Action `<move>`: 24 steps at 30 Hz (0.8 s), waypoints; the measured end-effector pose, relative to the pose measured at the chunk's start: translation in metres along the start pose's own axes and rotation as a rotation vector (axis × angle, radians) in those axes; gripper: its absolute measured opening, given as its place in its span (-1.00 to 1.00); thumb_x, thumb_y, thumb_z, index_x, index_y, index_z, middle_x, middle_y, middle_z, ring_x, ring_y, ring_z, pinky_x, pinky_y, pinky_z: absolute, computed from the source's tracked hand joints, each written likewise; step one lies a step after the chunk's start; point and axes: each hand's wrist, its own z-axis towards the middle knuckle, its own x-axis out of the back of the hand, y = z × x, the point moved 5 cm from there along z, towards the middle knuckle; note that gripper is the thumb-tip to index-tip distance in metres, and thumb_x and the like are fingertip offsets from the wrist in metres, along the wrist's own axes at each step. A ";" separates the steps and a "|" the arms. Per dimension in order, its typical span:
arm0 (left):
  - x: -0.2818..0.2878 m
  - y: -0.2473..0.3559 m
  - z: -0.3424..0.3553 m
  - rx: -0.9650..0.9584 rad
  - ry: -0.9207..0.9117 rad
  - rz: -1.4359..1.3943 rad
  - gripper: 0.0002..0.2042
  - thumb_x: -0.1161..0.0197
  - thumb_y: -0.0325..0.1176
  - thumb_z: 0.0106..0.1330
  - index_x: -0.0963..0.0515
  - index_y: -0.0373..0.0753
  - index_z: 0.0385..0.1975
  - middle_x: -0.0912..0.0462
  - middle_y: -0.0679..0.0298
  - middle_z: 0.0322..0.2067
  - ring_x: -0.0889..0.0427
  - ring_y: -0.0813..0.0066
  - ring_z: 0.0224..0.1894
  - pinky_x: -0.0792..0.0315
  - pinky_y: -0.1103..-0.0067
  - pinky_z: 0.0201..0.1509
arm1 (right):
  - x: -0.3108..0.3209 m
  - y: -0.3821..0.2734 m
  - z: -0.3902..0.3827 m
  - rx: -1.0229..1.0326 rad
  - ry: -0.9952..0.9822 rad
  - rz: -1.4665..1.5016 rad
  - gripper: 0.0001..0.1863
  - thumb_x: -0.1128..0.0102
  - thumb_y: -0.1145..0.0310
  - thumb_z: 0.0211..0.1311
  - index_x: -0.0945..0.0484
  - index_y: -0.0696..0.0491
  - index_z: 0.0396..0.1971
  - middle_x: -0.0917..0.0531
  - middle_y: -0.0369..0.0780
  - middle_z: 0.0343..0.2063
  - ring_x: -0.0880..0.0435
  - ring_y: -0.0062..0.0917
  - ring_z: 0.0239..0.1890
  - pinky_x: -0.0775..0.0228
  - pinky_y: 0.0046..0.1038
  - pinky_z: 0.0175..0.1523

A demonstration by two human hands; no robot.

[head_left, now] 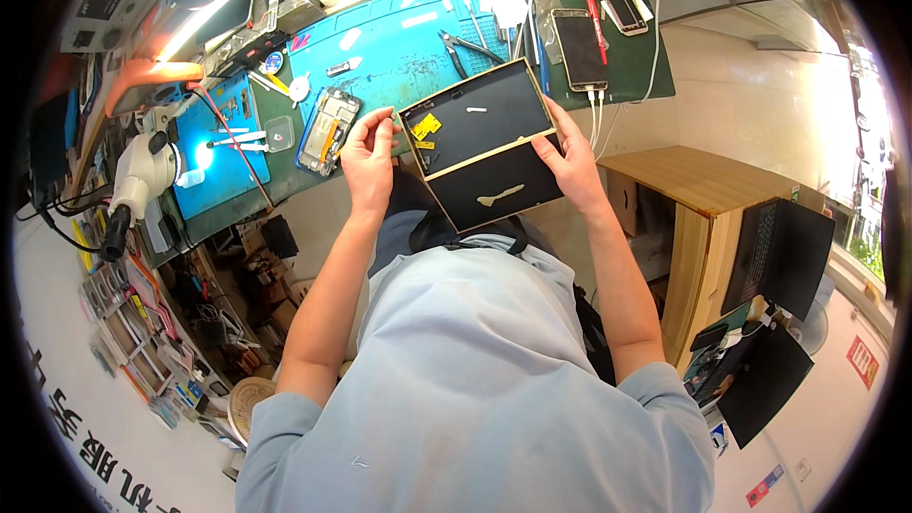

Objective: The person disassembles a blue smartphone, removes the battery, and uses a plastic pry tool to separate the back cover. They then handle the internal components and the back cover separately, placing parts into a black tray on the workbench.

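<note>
My right hand (570,160) grips the right side of a shallow black box (484,147) with light wooden edges, the thumb on the bar between its two sections. The box is tilted over my lap at the bench's front edge. In its upper section lie yellow pieces (427,126) and a small pale strip (477,110). A beige mark (501,196) shows on the lower section. Beside the box's left edge my left hand (369,157) is closed in a pinch; what it holds, if anything, is too small to tell. An opened phone (329,131) lies left of that hand.
On the green bench (622,62) are a blue mat (380,57), pliers (465,50), a phone (579,49) with white cables, and another phone (619,2). A white microscope (147,171) stands left, near a small clear box (279,133). A wooden cabinet (698,180) stands right.
</note>
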 end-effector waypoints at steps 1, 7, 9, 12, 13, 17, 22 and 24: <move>0.000 -0.003 0.000 0.009 -0.005 -0.037 -0.82 -0.18 -0.44 0.38 -0.59 -0.33 -0.09 -0.66 0.33 -0.29 -0.59 0.67 -0.25 -0.46 0.74 -0.16 | 0.000 0.000 0.000 0.010 0.004 -0.006 -0.36 -0.14 0.46 0.33 -0.12 0.27 0.34 -0.36 -0.08 0.26 -0.33 -0.48 0.28 -0.15 -0.49 0.33; 0.000 -0.005 -0.001 0.060 -0.059 -0.122 -0.81 -0.21 -0.48 0.36 -0.57 -0.34 -0.08 -0.67 0.27 -0.22 -0.62 0.63 -0.21 -0.49 0.70 -0.09 | 0.002 0.006 0.001 0.045 0.006 -0.011 -0.36 -0.15 0.45 0.33 -0.13 0.27 0.33 -0.36 -0.09 0.25 -0.33 -0.49 0.27 -0.15 -0.49 0.32; -0.001 -0.002 -0.001 0.067 -0.061 -0.146 -0.80 -0.22 -0.49 0.35 -0.56 -0.33 -0.06 -0.67 0.27 -0.20 -0.62 0.63 -0.20 -0.50 0.71 -0.11 | 0.001 0.005 -0.001 0.033 0.010 -0.013 -0.36 -0.16 0.45 0.32 -0.13 0.27 0.33 -0.36 -0.08 0.25 -0.33 -0.48 0.27 -0.14 -0.50 0.32; -0.001 0.001 -0.002 0.063 -0.058 -0.149 -0.76 -0.24 -0.49 0.33 -0.53 -0.30 -0.02 -0.66 0.28 -0.17 -0.63 0.63 -0.19 -0.52 0.74 -0.21 | 0.000 0.008 0.000 0.039 0.010 -0.010 -0.35 -0.16 0.44 0.32 -0.13 0.27 0.33 -0.36 -0.08 0.25 -0.34 -0.48 0.27 -0.15 -0.50 0.32; 0.001 0.000 -0.002 0.058 -0.059 -0.120 -0.74 -0.25 -0.49 0.32 -0.53 -0.28 -0.01 -0.66 0.29 -0.16 -0.63 0.63 -0.19 -0.52 0.75 -0.25 | 0.000 0.009 -0.001 0.041 0.010 -0.006 -0.35 -0.16 0.44 0.32 -0.13 0.27 0.33 -0.36 -0.08 0.25 -0.34 -0.48 0.27 -0.15 -0.50 0.32; 0.004 0.005 -0.003 0.030 -0.057 -0.026 -0.72 -0.26 -0.46 0.31 -0.52 -0.23 0.01 -0.65 0.32 -0.16 -0.64 0.64 -0.19 -0.50 0.77 -0.37 | -0.002 0.007 -0.002 0.037 0.010 -0.002 -0.35 -0.17 0.43 0.32 -0.13 0.27 0.33 -0.36 -0.08 0.25 -0.35 -0.48 0.26 -0.17 -0.50 0.30; 0.005 0.007 -0.004 0.146 -0.044 -0.118 -0.75 -0.21 -0.43 0.33 -0.52 -0.21 0.00 -0.63 0.34 -0.18 -0.62 0.67 -0.25 -0.48 0.76 -0.38 | -0.005 0.005 -0.003 0.047 0.012 -0.002 -0.35 -0.16 0.41 0.33 -0.13 0.27 0.33 -0.36 -0.07 0.25 -0.36 -0.48 0.25 -0.20 -0.50 0.29; 0.005 0.008 -0.003 0.168 -0.060 -0.146 -0.76 -0.21 -0.44 0.32 -0.54 -0.22 -0.03 -0.62 0.35 -0.23 -0.59 0.69 -0.30 -0.46 0.76 -0.39 | -0.005 0.004 -0.003 0.050 0.011 -0.004 -0.35 -0.16 0.41 0.33 -0.13 0.26 0.34 -0.36 -0.06 0.25 -0.36 -0.48 0.25 -0.20 -0.50 0.29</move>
